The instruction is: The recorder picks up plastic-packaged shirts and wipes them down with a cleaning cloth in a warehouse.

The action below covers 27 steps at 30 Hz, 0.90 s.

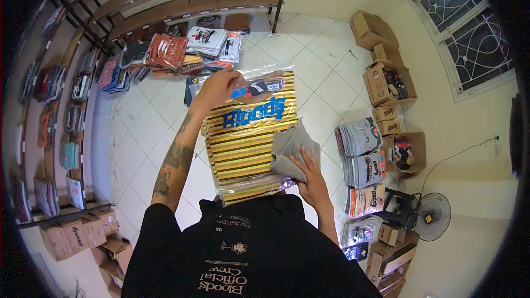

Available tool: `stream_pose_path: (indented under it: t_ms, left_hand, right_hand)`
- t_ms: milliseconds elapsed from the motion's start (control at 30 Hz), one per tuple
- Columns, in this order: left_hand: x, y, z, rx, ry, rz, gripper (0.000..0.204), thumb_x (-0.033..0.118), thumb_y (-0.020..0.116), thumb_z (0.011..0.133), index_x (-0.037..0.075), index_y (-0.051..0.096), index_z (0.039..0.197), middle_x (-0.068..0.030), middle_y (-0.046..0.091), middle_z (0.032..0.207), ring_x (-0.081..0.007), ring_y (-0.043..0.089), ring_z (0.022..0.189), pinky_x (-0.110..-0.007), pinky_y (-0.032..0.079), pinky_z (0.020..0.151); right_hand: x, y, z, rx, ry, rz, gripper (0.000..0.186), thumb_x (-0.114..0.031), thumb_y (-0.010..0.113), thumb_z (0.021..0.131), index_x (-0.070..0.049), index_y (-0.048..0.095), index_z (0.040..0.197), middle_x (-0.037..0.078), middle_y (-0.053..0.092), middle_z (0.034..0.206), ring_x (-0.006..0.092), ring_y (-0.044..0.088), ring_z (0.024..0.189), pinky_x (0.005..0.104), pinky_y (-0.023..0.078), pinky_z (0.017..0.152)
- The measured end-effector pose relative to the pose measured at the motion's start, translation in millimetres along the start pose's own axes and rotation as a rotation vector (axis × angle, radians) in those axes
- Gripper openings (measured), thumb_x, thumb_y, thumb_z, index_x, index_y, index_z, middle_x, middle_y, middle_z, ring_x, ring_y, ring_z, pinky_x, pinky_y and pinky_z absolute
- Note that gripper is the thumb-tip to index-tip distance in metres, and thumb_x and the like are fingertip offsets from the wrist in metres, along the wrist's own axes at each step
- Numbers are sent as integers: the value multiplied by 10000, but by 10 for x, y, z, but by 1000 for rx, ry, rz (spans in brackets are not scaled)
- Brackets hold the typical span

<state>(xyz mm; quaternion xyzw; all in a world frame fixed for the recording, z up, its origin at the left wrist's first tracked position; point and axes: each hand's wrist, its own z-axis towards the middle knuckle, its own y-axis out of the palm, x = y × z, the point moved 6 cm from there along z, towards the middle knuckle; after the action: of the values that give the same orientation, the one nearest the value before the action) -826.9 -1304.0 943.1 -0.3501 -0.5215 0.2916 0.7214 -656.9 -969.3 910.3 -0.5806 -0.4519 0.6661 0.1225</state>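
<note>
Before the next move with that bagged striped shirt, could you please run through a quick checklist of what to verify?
1. Left hand grips the top edge of the clear bag: ok.
2. Right hand presses the grey cloth against the bag's right side: ok.
3. Yellow-and-black striped shirt lies flat inside the bag: ok.
4. Bag's opening sealed: cannot tell, the left hand covers it.
5. Bag held upright against the person's black shirt: ok.
6. Tiled floor below free of obstacles: cannot tell, the bag hides it.
</note>
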Motion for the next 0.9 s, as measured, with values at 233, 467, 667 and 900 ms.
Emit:
stream_pose_path:
  t_ms: [233, 467, 667, 900]
  left_hand:
    - [650, -396, -697, 166, -7, -65, 189, 69, 597, 919, 86, 687, 1084, -137, 592, 960, -386, 639, 890, -459, 519, 719]
    - [1056, -81, -1369, 14, 7, -95, 329, 92, 669, 871, 194, 705, 1182, -85, 576, 900, -308, 642, 748, -419, 526, 634]
    - [1238, 514, -1964, -72, 119, 57, 519, 90, 654, 853, 233, 621, 1351, -71, 553, 837, -268, 632, 748, -401, 511, 613]
    - [1247, 662, -2185, -2, 113, 107, 558, 128, 675, 868, 245, 591, 1407, -64, 531, 849, -253, 579, 765, -402, 478, 663]
  right_hand:
    - [75, 12, 62, 65, 42, 122, 790, 71, 525, 735, -211, 513, 1473, 75, 269, 1667, 412, 294, 1496, 452, 291, 1225]
    - [327, -29, 86, 273, 117, 338, 643, 35, 463, 803, -41, 504, 1440, 248, 509, 1476, 395, 490, 1378, 400, 377, 1155]
    - [570, -244, 131, 231, 547, 558, 447, -304, 512, 1056, 62, 592, 1299, 165, 695, 1158, 212, 634, 1062, 342, 483, 926]
    - [254, -703, 436, 211, 341, 427, 413, -258, 516, 1045, 32, 582, 1331, 175, 688, 1155, 210, 632, 1030, 341, 475, 912]
